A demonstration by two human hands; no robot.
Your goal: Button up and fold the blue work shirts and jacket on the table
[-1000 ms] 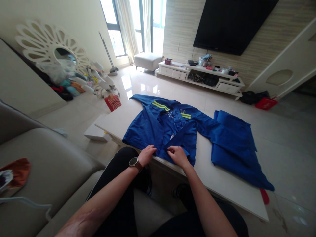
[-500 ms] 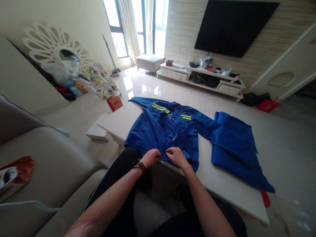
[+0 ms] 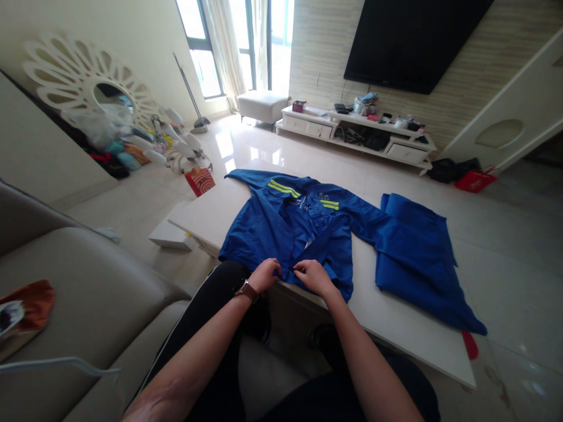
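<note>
A blue jacket (image 3: pixel 259 228) with yellow-green shoulder stripes lies spread on a pale table (image 3: pixel 206 214), its front partly open and its hem toward me. My left hand (image 3: pixel 267 274), with a watch on the wrist, is closed on the jacket's lower front edge near the table's near side. Just to its right, my right hand (image 3: pixel 313 275) pinches the other front edge at the hem. The fingertips are close together, and whether they hold the zipper ends is too small to tell. Folded blue cloth (image 3: pixel 413 258) lies at the table's right, with the jacket's sleeve reaching against it.
On the left stands a grey sofa (image 3: pixel 101 293) with an orange-brown item (image 3: pixel 35 310) on it. A white box (image 3: pixel 169 231) and a red patterned bag (image 3: pixel 200 180) are on the floor beyond. A low TV cabinet (image 3: pixel 303 124) lines the far wall.
My left hand has shifted slightly left along the hem and its wrist has turned a little. My right hand stays at nearly the same spot on the jacket. The view has tilted slightly.
</note>
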